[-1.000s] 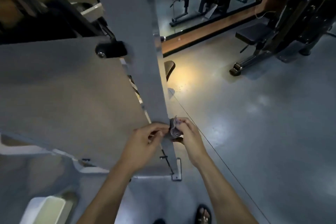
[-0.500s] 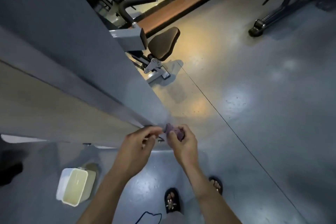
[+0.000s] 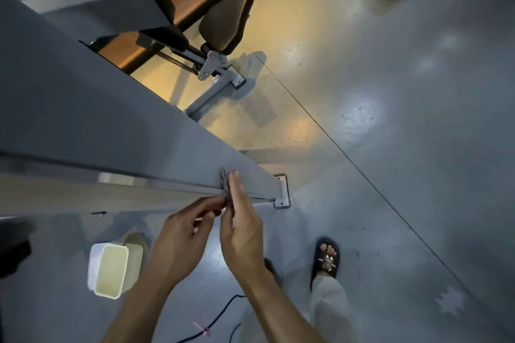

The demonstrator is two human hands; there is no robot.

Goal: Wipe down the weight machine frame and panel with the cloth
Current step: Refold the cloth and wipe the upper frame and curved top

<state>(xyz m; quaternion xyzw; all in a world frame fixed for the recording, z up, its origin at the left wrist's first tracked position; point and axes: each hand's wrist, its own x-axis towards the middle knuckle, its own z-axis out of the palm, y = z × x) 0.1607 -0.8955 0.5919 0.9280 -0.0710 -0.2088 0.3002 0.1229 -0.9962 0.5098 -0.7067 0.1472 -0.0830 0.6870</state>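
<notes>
Since a moment ago, the right hand (image 3: 242, 227) has straightened, fingers flat against one cloth (image 3: 226, 185) on the frame (image 3: 145, 147) near its lower corner. Left hand (image 3: 181, 242) pinches that cloth's edge. One tub (image 3: 108, 270) stands on the floor.

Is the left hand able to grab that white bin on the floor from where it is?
Probably yes, with a bend. The left hand is busy pinching the cloth, but nothing lies between it and the white bin, which stands lower on the floor.

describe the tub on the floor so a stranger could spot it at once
Start at the grey machine frame and look down to the floor left of the left hand. The tub is the only white open box, cream inside.
</notes>
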